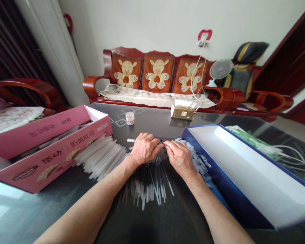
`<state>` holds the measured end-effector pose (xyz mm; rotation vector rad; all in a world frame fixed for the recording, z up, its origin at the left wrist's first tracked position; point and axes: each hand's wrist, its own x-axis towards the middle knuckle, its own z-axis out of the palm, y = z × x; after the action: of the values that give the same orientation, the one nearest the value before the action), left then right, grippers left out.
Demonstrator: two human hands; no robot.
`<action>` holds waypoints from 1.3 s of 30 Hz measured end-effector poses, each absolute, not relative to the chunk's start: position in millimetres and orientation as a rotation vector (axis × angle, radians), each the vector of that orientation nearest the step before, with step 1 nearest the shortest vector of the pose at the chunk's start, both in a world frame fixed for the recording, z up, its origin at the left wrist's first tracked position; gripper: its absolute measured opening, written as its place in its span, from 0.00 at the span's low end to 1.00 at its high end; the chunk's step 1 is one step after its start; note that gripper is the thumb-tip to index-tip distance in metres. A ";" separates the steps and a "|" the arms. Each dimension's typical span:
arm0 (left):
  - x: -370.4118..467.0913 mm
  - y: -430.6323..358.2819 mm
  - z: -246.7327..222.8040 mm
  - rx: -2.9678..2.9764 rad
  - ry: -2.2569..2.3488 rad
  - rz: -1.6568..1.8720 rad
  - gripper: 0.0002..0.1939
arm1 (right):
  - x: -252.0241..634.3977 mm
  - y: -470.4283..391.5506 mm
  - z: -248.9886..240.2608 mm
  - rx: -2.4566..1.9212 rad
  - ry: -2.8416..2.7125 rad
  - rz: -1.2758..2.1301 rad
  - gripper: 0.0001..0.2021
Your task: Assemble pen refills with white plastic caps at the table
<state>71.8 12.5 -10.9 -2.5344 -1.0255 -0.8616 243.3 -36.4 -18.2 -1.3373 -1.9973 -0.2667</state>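
My left hand point(146, 148) is closed, with the end of a whitish plastic tube point(130, 140) sticking out on its left. My right hand point(179, 157) pinches close by, its fingertips almost meeting the left ones. A small dark tip point(163, 142) shows between them; the fingers hide most of it. Below the hands, thin clear sticks point(155, 183) lie spread on the table, several with frosted ends. To the left is a stack of translucent plastic tubes point(103, 156). Pale blue small pieces point(199, 162) are heaped beside my right hand.
A pink box point(73, 145) with long items inside stands left on the dark glossy table point(112, 217). A blue box point(244, 169) with a white inside stands right, a green packet point(254, 142) behind it. A small white tub point(129, 118) and a tissue pack point(183, 112) stand further back.
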 end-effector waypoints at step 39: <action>82.3 5.4 -12.0 -2.718 -0.704 -0.790 0.15 | 243.7 -100.3 -32.6 -1.439 -1.404 0.562 0.13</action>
<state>82.3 5.4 -12.0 -2.7184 -0.7045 -0.7901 243.7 -100.3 -32.6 -1.4395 -1.4042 0.5625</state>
